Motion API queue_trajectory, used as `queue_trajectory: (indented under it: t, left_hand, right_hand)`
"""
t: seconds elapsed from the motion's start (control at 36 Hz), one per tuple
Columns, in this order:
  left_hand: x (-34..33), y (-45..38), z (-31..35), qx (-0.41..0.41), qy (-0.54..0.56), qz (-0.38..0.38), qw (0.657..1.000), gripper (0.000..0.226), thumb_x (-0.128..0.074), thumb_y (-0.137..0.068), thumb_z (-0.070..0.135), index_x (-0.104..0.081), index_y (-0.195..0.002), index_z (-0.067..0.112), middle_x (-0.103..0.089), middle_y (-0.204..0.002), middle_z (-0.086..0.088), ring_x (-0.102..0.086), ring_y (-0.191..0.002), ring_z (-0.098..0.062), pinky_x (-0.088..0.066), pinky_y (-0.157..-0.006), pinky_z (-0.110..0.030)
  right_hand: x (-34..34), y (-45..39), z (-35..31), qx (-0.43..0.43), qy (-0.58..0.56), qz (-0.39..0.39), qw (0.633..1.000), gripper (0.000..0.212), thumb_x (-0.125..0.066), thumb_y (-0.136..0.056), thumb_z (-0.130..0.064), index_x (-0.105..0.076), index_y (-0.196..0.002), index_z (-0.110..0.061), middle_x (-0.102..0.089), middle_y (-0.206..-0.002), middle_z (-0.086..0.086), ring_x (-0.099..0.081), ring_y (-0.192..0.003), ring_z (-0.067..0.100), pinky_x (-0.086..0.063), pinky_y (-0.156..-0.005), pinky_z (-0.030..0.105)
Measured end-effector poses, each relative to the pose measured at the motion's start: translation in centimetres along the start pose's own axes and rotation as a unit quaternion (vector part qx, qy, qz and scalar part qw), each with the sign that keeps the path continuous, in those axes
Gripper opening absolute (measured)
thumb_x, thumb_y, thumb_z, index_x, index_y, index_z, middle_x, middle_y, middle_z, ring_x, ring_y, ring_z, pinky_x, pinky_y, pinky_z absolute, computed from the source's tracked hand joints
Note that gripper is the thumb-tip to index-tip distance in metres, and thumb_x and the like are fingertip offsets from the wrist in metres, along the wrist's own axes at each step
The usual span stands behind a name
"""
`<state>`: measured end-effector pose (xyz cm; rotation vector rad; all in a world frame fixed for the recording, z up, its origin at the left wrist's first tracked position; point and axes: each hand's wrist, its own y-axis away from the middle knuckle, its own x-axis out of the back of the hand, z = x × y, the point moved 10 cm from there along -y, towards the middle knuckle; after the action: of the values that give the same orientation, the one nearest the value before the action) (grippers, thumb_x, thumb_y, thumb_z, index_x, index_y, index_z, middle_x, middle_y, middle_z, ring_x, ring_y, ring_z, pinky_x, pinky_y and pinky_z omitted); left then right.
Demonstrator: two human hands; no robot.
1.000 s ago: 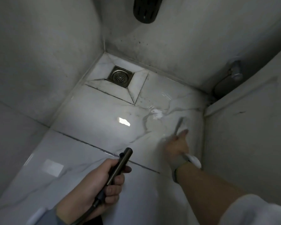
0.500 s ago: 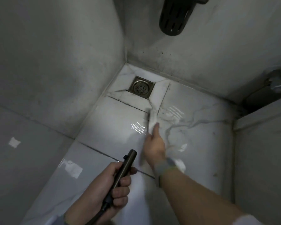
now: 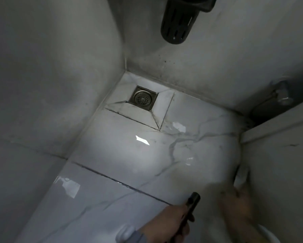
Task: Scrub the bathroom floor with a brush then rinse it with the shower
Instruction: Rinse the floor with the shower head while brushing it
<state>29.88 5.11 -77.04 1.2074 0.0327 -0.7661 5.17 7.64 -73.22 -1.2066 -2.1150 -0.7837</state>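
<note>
The wet white marble floor (image 3: 129,155) slopes to a square metal drain (image 3: 143,99) in the far corner. My left hand (image 3: 168,223) grips a dark slim shower sprayer (image 3: 191,207) at the bottom of the view, its tip aimed at the floor. My right hand (image 3: 238,206) is blurred with motion at the lower right, close to the right wall. It holds a white brush (image 3: 241,174) whose blurred head lies on the floor by that wall.
Grey walls close in on the left, back and right. A black slotted holder (image 3: 177,23) hangs on the back wall above. A metal valve (image 3: 282,95) sits in a recess at the right. A dark grout line (image 3: 115,179) crosses the floor.
My right hand swept the brush from the middle of the floor near the drain back to the right wall. The view tilted up. My left hand kept holding the sprayer.
</note>
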Motion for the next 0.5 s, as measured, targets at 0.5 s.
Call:
queue_trajectory:
  t: [0.5]
  left_hand:
    - [10.3,3.3,3.4,-0.057,0.121,0.137,0.982,0.043,-0.041,-0.105,0.034,-0.065,-0.107,-0.002,-0.043,-0.055,-0.01,-0.029,-0.034,-0.014,-0.023,-0.041,-0.013]
  right_hand:
    - [-16.3,-1.8,-13.9,0.074,0.096,-0.199,0.973,0.057,-0.043,-0.105,-0.025,-0.025,-0.159,-0.023,-0.063,-0.131,0.021,-0.062,-0.108,0.032,-0.046,-0.091,0.037]
